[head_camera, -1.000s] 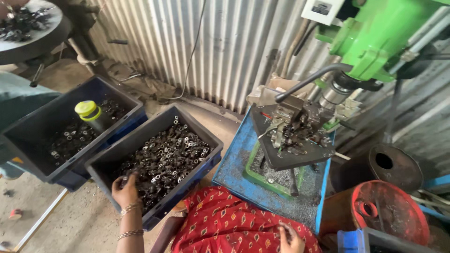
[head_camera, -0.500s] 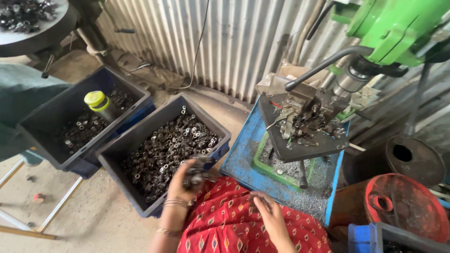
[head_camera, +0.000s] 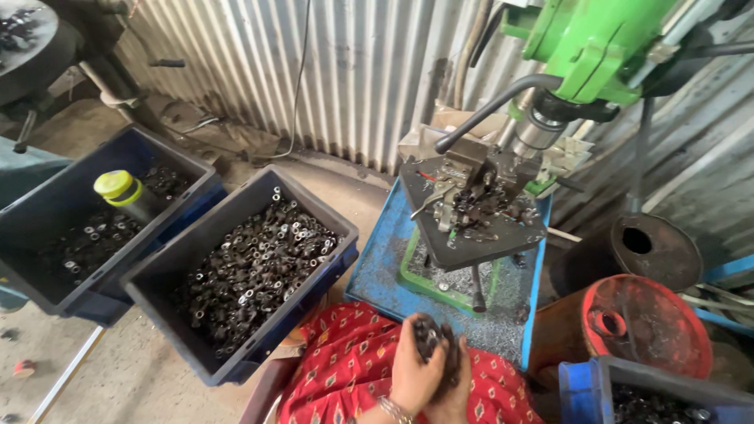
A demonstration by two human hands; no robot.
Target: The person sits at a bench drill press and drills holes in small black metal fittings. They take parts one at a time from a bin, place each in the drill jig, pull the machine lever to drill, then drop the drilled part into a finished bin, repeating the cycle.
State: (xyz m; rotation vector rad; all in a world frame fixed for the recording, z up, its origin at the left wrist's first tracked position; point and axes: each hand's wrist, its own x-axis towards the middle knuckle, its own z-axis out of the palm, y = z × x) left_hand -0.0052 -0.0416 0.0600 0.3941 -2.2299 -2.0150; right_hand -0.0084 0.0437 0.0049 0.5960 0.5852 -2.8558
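Nearest the camera, over a lap in red patterned cloth (head_camera: 345, 377), the left hand (head_camera: 412, 369) and right hand (head_camera: 455, 385) are pressed together, cupped around a clump of small dark metal parts (head_camera: 430, 339). The clump stands up from between the palms, its long axis roughly upright and pointing away toward the drill; single pieces are too small to make out. Both hands are closed on the parts.

Just left of the lap sits a dark blue bin (head_camera: 188, 259) heaped with dark metal rings and nuts. Beyond it to the left, a second blue bin (head_camera: 47, 212) holds a thinner layer of the same and a bottle with a yellow cap (head_camera: 122, 188), standing tilted.

Ahead, a blue tray (head_camera: 377, 267) carries the drill's dark work table (head_camera: 471, 235), littered with parts, under the green drill press (head_camera: 589, 39). To the right stands a red drum (head_camera: 652, 322). A corrugated metal wall (head_camera: 314, 71) closes the back.
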